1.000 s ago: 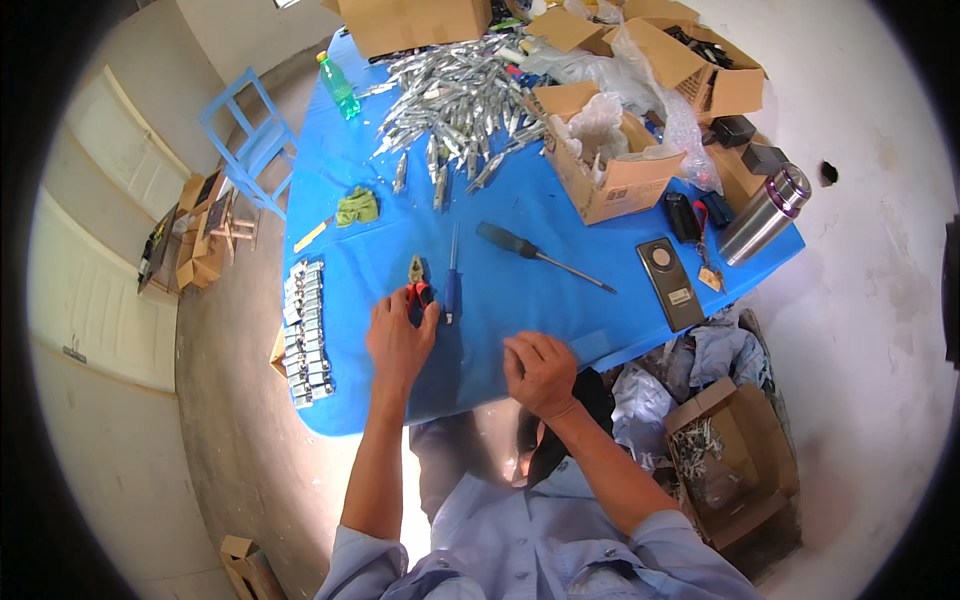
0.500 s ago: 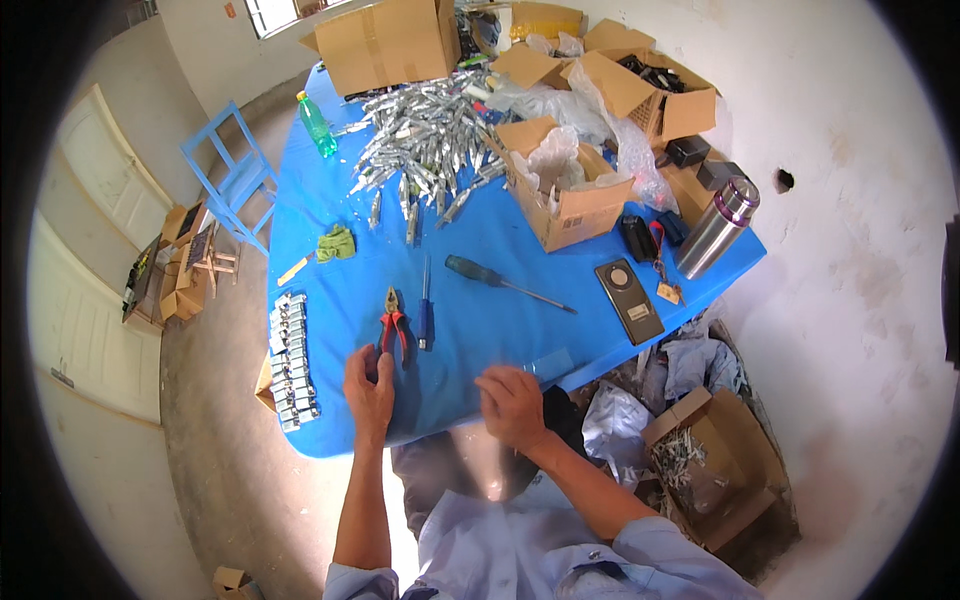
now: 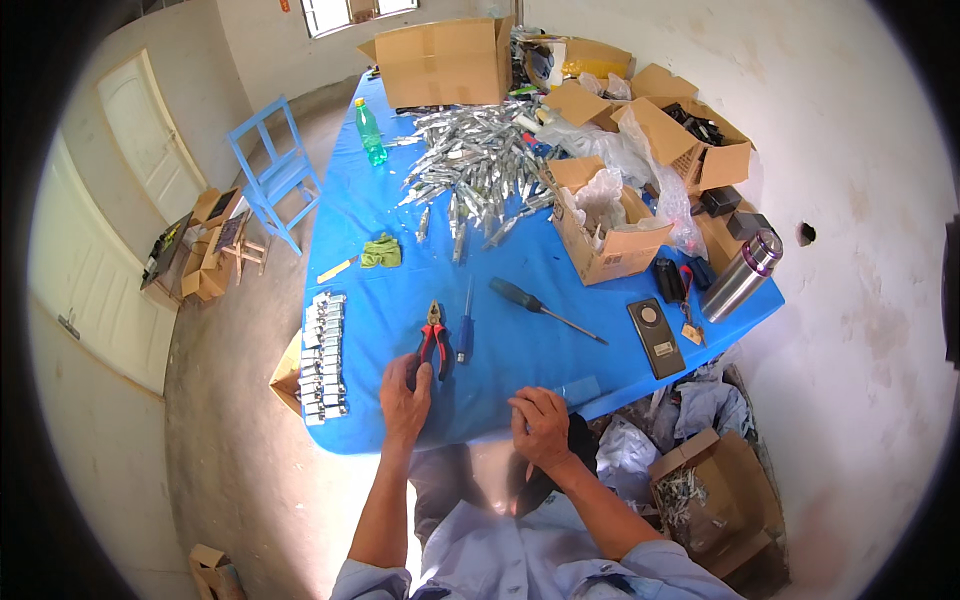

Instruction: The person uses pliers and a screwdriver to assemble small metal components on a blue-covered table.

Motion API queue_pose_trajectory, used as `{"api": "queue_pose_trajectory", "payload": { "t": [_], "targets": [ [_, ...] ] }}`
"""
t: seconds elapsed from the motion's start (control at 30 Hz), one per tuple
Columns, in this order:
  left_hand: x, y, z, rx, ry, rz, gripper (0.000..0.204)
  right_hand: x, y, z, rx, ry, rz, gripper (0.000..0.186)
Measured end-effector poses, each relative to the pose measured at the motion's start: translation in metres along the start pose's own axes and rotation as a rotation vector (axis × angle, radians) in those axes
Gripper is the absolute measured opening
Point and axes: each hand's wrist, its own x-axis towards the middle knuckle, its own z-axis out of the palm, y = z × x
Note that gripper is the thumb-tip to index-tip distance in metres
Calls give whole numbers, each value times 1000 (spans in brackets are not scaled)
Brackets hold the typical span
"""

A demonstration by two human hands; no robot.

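Note:
Red-and-black pliers [image 3: 437,340] lie on the blue tablecloth, jaws pointing away from me. My left hand [image 3: 404,408] is at their near end, with thumb and fingers closed around the left handle. My right hand [image 3: 541,430] hovers at the table's near edge, fingers curled together; what they hold, if anything, is too small to make out. Right of the pliers lies a slim blue-handled screwdriver [image 3: 465,338]. Farther right is a larger screwdriver [image 3: 517,294] with a dark green handle. Rows of small metal parts [image 3: 324,355] line the left edge.
A heap of silvery parts [image 3: 465,165] covers the far table, near a green bottle [image 3: 370,132] and an open carton [image 3: 610,255]. A phone [image 3: 655,338] and steel flask [image 3: 742,277] stand rightward. A green cloth [image 3: 381,252] lies left. Below right is a floor carton [image 3: 725,500].
The whole view has shifted, so the table appears farther right. Relative to the tools, my left hand stays at the pliers. My right hand remains near the edge, its fingers still curled.

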Motion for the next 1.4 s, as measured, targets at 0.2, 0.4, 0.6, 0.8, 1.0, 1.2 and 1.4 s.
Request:
{"api": "queue_pose_trajectory", "payload": {
  "t": [0.2, 0.4, 0.6, 0.8, 1.0, 1.2, 1.4],
  "targets": [
    [-2, -2, 0, 6, 12, -8, 25, 0, -2, -1, -7, -13, -2, 20],
    [-1, -4, 0, -6, 5, -27, 25, 0, 0, 0, 0, -11, -18, 21],
    [0, -8, 0, 34, 23, 29, 25, -1, 1, 3, 5, 9, -23, 20],
    [0, -11, 2, 29, 20, 30, 25, 0, 0, 2, -1, 7, -17, 20],
    [-2, -13, 1, 48, 13, 18, 25, 0, -2, 0, 37, -11, 20, 16],
    [4, -2, 4, 18, 11, 4, 23, 40, -10, -31, 302, -2, 253, 13],
    [0, -10, 5, 6, 6, -4, 24, 170, -59, -184, 612, 264, -233, 51]
  ]
}}
